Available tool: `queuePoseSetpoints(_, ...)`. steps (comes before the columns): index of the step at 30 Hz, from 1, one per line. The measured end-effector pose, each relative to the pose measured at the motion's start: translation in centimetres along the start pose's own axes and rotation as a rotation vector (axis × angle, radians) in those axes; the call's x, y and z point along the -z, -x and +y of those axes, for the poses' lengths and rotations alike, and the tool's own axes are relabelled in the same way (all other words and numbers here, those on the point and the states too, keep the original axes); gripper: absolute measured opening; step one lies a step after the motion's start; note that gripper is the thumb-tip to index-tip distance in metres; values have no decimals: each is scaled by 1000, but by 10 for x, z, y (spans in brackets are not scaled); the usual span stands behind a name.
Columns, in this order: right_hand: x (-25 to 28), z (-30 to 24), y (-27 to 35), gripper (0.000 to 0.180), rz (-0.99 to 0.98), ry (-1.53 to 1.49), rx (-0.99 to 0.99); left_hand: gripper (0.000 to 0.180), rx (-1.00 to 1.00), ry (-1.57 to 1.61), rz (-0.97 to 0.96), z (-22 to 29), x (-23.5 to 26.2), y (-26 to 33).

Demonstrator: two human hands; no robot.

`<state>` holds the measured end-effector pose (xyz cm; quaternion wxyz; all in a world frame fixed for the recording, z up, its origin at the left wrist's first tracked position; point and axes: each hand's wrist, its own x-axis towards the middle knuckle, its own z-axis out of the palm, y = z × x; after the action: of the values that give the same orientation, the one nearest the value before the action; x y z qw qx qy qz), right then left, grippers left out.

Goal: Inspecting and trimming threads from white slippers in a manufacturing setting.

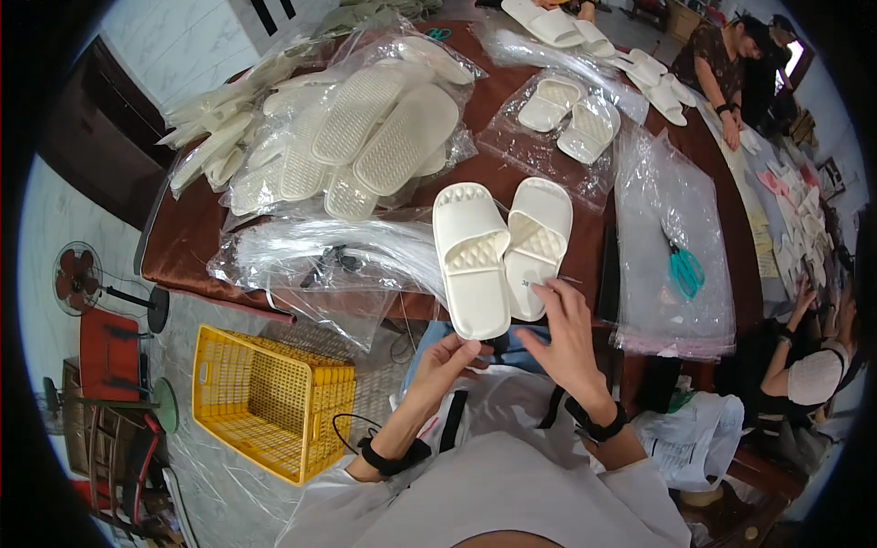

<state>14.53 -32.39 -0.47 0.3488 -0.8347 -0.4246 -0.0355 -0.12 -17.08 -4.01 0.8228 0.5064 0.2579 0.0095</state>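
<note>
A pair of white slippers lies at the front edge of the brown-covered table, toes pointing away from me. My left hand (pixel 448 363) grips the heel of the left slipper (pixel 475 290), thumb near its bottom edge and fingers partly hidden below. The right slipper (pixel 532 260) sits partly behind the left one. Over its heel, my right hand (pixel 566 340) has its fingers apart, with the fingertips at a small dark print on the insole. Just left of the slippers is a bundle of clear plastic strips (pixel 365 253).
A heap of bagged white slippers (pixel 356 137) covers the table's left. Another pair (pixel 587 128) lies on clear plastic beyond. Teal-handled scissors (pixel 685 272) rest on stacked clear bags (pixel 658 201). On the floor stand a yellow crate (pixel 274 402) and a fan (pixel 78 276). Other people work at right.
</note>
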Motion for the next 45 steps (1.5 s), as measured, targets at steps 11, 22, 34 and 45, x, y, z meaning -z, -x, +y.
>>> queuePoseSetpoints(11, -14, 29, 11, 46, 41, 93, 218, 23, -245, -9, 209, 18, 17, -5)
queuePoseSetpoints(22, 1, 35, 47, 43, -8, 40, 203, 53, -523, -342, 400, 10, 38, -2)
queuePoseSetpoints(34, 5, 25, 41, 56, 77, -64, -55, 95, -751, -1223, 431, 37, 32, 4)
queuePoseSetpoints(45, -13, 22, 44, 48, 120, -835, -634, 46, -1054, -1225, 500, 60, 38, -11)
